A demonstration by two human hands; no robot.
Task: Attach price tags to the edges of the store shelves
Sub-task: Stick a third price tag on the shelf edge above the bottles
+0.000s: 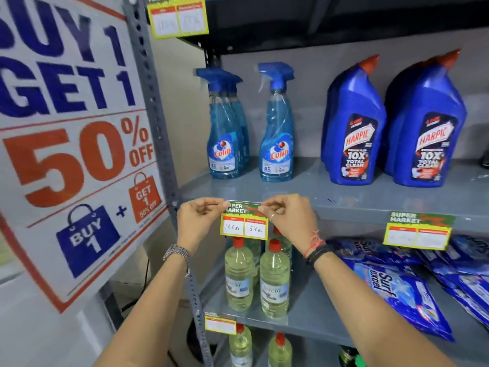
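Note:
A green and yellow price tag (244, 223) with handwritten prices hangs at the front edge of the grey middle shelf (357, 207), near its left end. My left hand (197, 218) pinches the tag's top left corner. My right hand (289, 215) pinches its top right corner against the shelf edge. Another tag (418, 230) is fixed further right on the same edge. One more tag (177, 18) hangs from the shelf above, and a small one (220, 324) sits on the lower shelf edge.
Blue spray bottles (276, 128) and blue toilet cleaner bottles (353, 123) stand on the middle shelf. Clear bottles with red caps (274, 279) and blue detergent packets (402, 287) lie below. A large sale poster (74, 133) hangs left of the grey upright post (158, 128).

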